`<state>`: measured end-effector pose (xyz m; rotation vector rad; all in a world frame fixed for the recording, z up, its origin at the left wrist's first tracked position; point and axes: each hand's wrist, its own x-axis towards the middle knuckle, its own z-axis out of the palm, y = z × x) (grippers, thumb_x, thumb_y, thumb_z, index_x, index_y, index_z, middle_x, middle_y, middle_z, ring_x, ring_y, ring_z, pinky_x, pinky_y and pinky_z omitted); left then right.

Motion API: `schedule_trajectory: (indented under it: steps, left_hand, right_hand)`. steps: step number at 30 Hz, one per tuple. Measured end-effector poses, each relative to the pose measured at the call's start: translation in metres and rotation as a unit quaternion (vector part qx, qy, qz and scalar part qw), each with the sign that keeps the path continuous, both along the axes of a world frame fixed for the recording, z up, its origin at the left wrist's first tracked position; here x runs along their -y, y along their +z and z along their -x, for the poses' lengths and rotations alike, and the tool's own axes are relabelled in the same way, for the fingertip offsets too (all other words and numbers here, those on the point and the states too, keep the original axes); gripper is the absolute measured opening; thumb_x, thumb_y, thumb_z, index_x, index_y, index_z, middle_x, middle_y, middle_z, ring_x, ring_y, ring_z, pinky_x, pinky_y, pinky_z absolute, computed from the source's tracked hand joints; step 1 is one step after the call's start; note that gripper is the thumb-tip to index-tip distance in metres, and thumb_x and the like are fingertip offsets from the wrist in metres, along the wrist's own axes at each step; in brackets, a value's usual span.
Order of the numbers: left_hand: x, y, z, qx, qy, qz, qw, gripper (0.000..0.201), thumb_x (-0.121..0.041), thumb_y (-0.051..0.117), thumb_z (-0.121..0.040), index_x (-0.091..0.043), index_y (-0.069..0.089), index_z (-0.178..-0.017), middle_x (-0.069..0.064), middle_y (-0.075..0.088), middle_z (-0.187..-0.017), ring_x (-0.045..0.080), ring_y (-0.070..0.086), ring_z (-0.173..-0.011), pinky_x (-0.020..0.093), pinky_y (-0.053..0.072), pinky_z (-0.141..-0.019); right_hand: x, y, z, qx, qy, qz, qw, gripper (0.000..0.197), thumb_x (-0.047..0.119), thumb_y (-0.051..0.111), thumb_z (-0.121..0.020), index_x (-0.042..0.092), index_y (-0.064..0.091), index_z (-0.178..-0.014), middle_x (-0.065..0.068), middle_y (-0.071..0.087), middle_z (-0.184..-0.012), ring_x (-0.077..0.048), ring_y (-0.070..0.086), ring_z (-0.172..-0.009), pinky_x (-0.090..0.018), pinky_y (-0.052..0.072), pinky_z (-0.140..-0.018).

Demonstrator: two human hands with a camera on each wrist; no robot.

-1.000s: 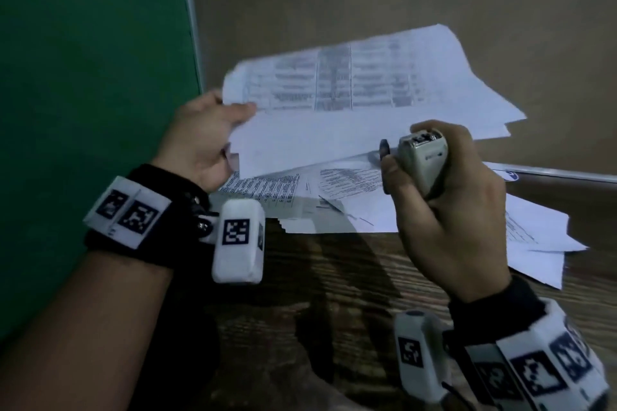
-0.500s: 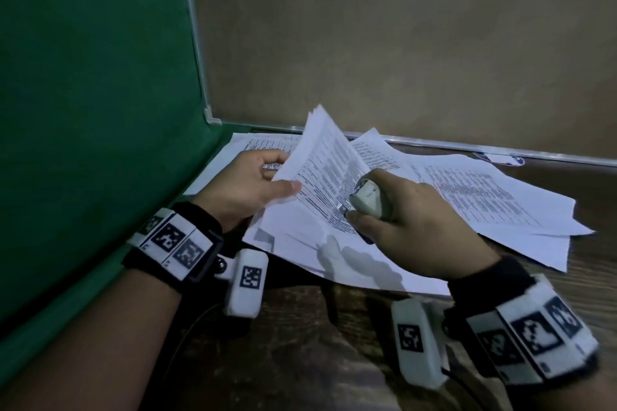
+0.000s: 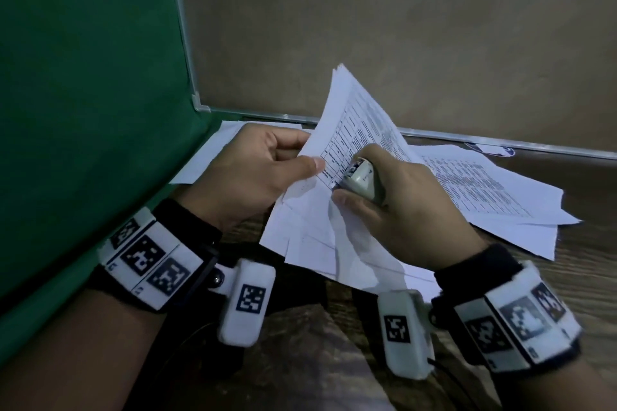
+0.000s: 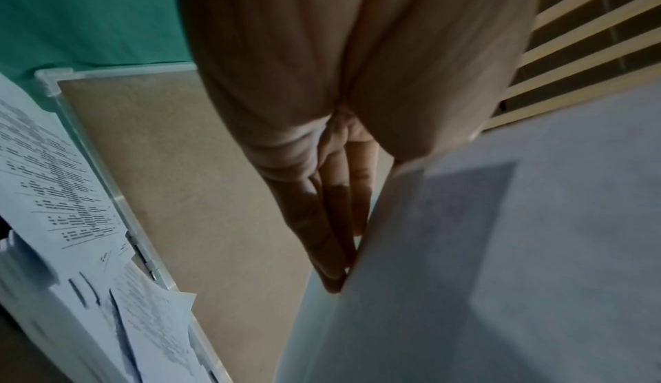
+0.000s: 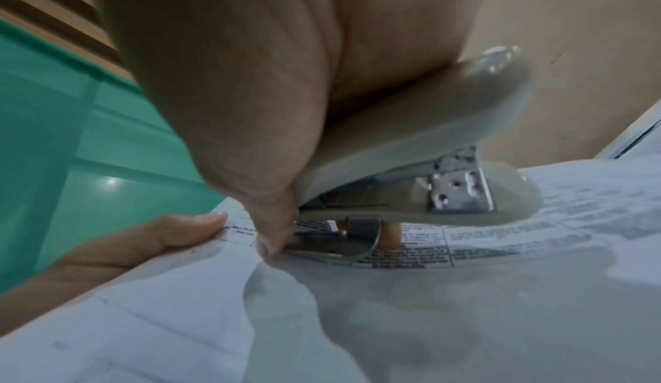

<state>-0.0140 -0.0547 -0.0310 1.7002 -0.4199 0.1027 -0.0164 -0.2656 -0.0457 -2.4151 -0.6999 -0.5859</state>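
My left hand [image 3: 260, 173] pinches the left edge of a tilted bundle of printed sheets [image 3: 354, 130], thumb on top and fingers [image 4: 336, 219] straight behind the paper [image 4: 500, 247]. My right hand [image 3: 400, 207] grips a grey stapler [image 3: 362, 178] and holds it against the printed face of the bundle near its lower left corner. In the right wrist view the stapler [image 5: 411, 168] lies on the printed sheet [image 5: 500, 236], its metal base under my thumb, and the left thumb [image 5: 186, 228] shows at the paper's edge.
More printed sheets [image 3: 494, 197] lie spread on the dark wooden table [image 3: 300, 370] to the right. A green panel [image 3: 83, 93] stands at the left and a brown board [image 3: 400, 27] behind, both framed in metal trim. Loose papers [image 4: 64, 196] show in the left wrist view.
The bundle has come down from in front of the board toward the table and turned on edge. Both hands have drawn together, and the stapler now sits against the bundle's corner.
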Motion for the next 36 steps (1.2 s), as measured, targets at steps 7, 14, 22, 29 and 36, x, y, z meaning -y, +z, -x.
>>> schedule_trajectory:
  steps: [7,14,22,29,36]
  left_hand:
    - [-0.0008,-0.0014,0.0002,0.003,-0.011,-0.025,1.000,0.023,-0.001,0.067,-0.095,-0.015,0.077,-0.112,0.003,0.081,-0.102,0.016,0.079,-0.088,0.028,0.062,-0.078]
    - [-0.0005,-0.0008,0.0009,-0.004,-0.015,-0.017,1.000,0.022,-0.002,0.066,-0.095,-0.013,0.077,-0.110,0.004,0.081,-0.104,0.019,0.078,-0.092,0.031,0.062,-0.085]
    - [-0.0014,-0.0025,0.0011,-0.009,-0.011,-0.018,1.000,0.023,-0.003,0.065,-0.097,-0.006,0.076,-0.116,0.011,0.080,-0.107,0.032,0.077,-0.098,0.049,0.060,-0.095]
    - [-0.0005,-0.0059,-0.0002,-0.025,-0.015,-0.016,0.999,0.025,-0.002,0.064,-0.098,-0.003,0.074,-0.121,0.014,0.078,-0.112,0.035,0.075,-0.103,0.053,0.058,-0.099]
    - [-0.0077,-0.0011,0.0044,-0.034,-0.071,-0.044,0.996,0.075,0.008,0.070,-0.090,-0.031,0.049,-0.151,0.017,0.078,-0.111,0.038,0.075,-0.106,0.058,0.058,-0.095]
  right_hand:
    - [0.0007,0.0009,0.0010,0.003,0.012,0.002,1.000,0.023,0.037,0.074,-0.093,0.022,0.058,-0.099,0.012,0.057,-0.068,-0.001,0.051,-0.064,-0.017,0.034,-0.055]
    - [-0.0010,0.0019,0.0026,-0.002,0.008,-0.004,1.000,0.022,0.037,0.072,-0.092,0.020,0.058,-0.094,0.005,0.061,-0.069,-0.013,0.052,-0.066,-0.030,0.037,-0.057]
    - [-0.0037,0.0007,0.0020,-0.001,-0.018,-0.039,0.999,0.023,0.038,0.072,-0.090,0.026,0.054,-0.082,0.011,0.055,-0.061,-0.001,0.053,-0.064,-0.016,0.037,-0.056]
    - [-0.0044,0.0016,0.0034,-0.004,-0.016,-0.044,0.999,0.027,0.035,0.073,-0.089,0.020,0.054,-0.077,0.005,0.055,-0.060,-0.006,0.053,-0.063,-0.016,0.036,-0.054]
    - [-0.0072,0.0026,0.0062,-0.022,-0.035,-0.061,0.997,0.029,0.040,0.075,-0.082,0.017,0.060,-0.073,0.005,0.061,-0.062,-0.007,0.056,-0.063,-0.020,0.040,-0.054]
